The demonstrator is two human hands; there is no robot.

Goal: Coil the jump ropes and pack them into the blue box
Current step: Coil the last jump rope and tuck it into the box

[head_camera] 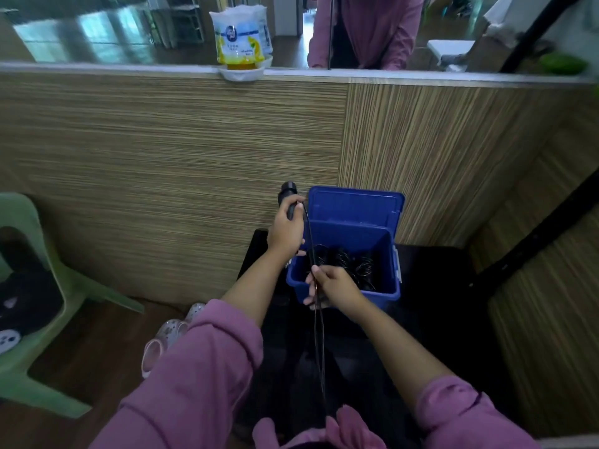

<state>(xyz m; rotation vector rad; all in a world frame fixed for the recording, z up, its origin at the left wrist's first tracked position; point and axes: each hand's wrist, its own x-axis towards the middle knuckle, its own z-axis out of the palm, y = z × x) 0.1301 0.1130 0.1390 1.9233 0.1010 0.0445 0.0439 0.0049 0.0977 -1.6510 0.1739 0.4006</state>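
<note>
A blue box [343, 294] stands open on a dark surface, its lid [355, 205] tipped back against the wooden wall. Several black coiled jump ropes [346, 262] lie inside. My left hand [287, 233] grips a black jump rope handle [287, 197] upright, just left of the box. From it a thin black cord [319, 345] runs down toward my lap as a doubled strand. My right hand [334, 288] pinches that cord over the box's near left corner.
A green plastic chair [35, 306] stands at the left with a dark bag on it. Pale clogs [171, 332] lie on the floor. An air freshener [241, 43] sits on the ledge above the wooden wall [194, 150]. A dark pole [534, 251] slants at right.
</note>
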